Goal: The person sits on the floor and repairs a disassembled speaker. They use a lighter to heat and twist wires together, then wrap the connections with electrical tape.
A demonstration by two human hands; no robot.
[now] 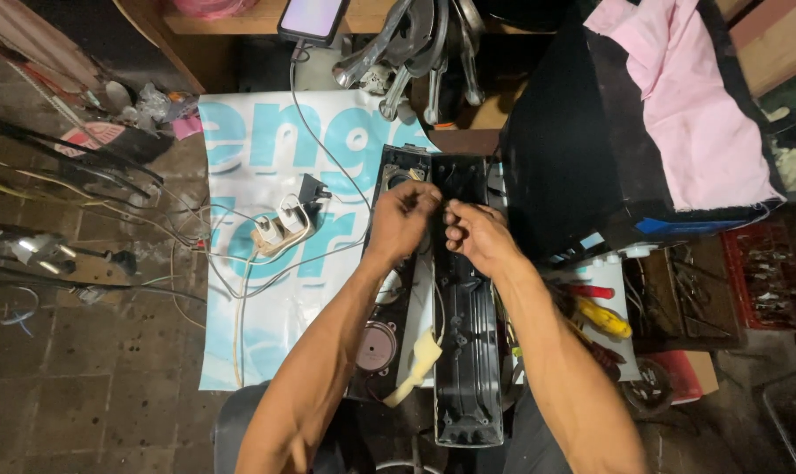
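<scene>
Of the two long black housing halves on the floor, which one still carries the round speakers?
The left half, under the left hand, carries a round speaker. The right half, below the right hand, is a bare ribbed shell.

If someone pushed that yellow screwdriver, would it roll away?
Probably only a little. The yellow screwdriver has a rounded handle, so it could roll, but it lies among other tools on the white sheet beside the right hand's arm, which would likely stop it. It looks stiff and fairly light, easy to lift.
</scene>
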